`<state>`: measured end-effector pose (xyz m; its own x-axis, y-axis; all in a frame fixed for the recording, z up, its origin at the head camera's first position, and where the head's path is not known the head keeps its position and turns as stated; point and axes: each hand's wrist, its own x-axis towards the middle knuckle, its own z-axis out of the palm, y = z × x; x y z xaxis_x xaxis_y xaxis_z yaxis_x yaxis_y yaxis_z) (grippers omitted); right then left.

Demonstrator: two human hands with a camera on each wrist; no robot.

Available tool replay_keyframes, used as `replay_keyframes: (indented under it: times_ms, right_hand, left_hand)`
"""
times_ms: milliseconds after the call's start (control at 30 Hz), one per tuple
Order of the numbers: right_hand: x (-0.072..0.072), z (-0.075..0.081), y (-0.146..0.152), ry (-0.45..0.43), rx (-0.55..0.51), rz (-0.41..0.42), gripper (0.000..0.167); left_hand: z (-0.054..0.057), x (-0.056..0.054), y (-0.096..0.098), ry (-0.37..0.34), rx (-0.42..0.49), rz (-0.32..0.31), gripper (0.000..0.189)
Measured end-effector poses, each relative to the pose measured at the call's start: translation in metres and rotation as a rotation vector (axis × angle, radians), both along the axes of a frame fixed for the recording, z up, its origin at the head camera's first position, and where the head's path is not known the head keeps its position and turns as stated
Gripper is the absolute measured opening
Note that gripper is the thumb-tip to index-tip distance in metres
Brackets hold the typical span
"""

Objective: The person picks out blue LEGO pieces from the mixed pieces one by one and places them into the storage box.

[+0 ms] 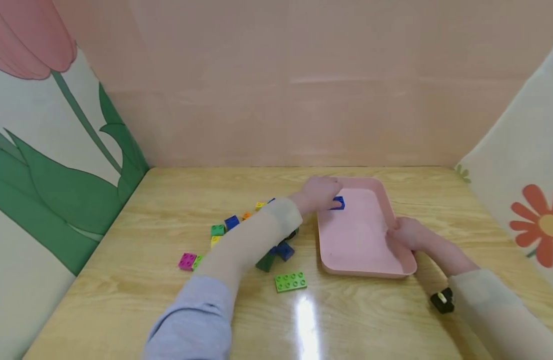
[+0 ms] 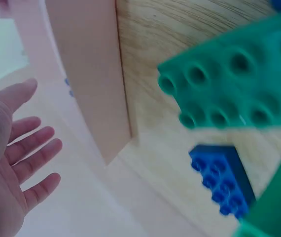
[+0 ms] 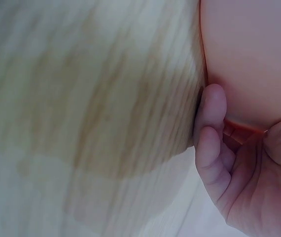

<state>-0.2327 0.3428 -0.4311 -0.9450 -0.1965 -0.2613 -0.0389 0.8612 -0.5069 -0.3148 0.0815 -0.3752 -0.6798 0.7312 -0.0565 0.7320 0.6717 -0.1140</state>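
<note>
A pink tray [image 1: 357, 235] lies on the wooden table. My left hand [image 1: 320, 192] is over its far left part, beside a blue toy brick [image 1: 339, 202] inside the tray. In the left wrist view, the left hand [image 2: 12, 153] has its fingers spread, with nothing between them; only a few blue studs show past the tray wall [image 2: 88, 74]. My right hand [image 1: 407, 233] grips the tray's right rim. The right wrist view shows the fingers [image 3: 212, 106] curled under the outer side of the tray [image 3: 254, 59], with the thumb partly out of view.
Loose toy bricks lie left of the tray, partly hidden by my left forearm: a magenta brick [image 1: 187, 261], a blue brick [image 1: 231, 222], green ones and yellow ones. A lime brick [image 1: 291, 282] lies nearer the front. Pink cloth [image 1: 285, 90] stands behind the table.
</note>
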Motion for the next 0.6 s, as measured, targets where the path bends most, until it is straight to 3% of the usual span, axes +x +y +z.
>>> replay_keyframes:
  times_ms: [200, 333, 600]
  right_hand:
    - [0.002, -0.002, 0.01, -0.015, 0.001, -0.019, 0.019]
    - [0.003, -0.002, 0.013, -0.012, -0.003, -0.019, 0.018]
    - [0.004, 0.0, 0.014, -0.032, 0.001, -0.031, 0.019]
  left_hand:
    - [0.017, 0.015, -0.021, 0.016, 0.02, -0.086, 0.048]
    - [0.023, 0.026, -0.039, 0.018, 0.027, -0.093, 0.054]
    - [0.026, 0.047, -0.075, -0.07, 0.043, -0.167, 0.051]
